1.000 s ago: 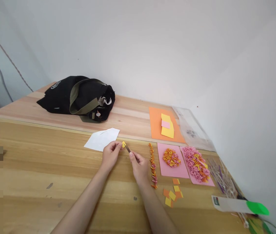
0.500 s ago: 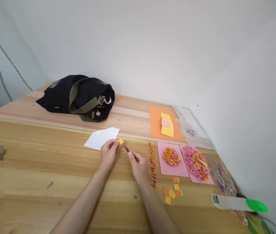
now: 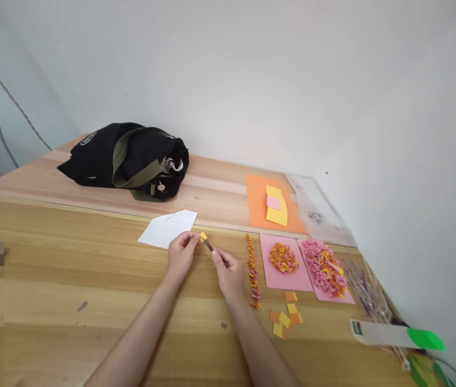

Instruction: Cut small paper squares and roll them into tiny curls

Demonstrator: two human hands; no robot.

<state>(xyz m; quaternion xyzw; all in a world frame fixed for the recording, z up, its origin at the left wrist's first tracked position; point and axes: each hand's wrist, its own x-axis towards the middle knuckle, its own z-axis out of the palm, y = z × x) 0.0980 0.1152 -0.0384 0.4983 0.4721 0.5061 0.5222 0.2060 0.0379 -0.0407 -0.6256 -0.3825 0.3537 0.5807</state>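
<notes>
My left hand (image 3: 182, 251) is closed in a pinch at the edge of a small yellow paper piece (image 3: 203, 236). My right hand (image 3: 230, 273) grips a slim dark tool (image 3: 208, 245) that looks like tweezers, its far end against the yellow paper. Behind my left hand lies a folded white sheet (image 3: 167, 228). To the right of my right hand runs a row of small orange, yellow and pink twisted pieces (image 3: 252, 269). Several loose orange and yellow paper squares (image 3: 284, 320) lie near my right forearm.
Pink sheets (image 3: 266, 279) at the right bear heaps of small curled pieces (image 3: 283, 258). An orange sheet (image 3: 254, 209) lies behind them, yellow and pink paper on top. A black bag (image 3: 131, 161) rests by the wall. White-and-green packaging (image 3: 385, 334) and thin strips (image 3: 367, 290) are far right.
The yellow paper and the tool's tip have shifted slightly right and down, and my left hand has moved a little right with them. My right hand stays nearly in place.
</notes>
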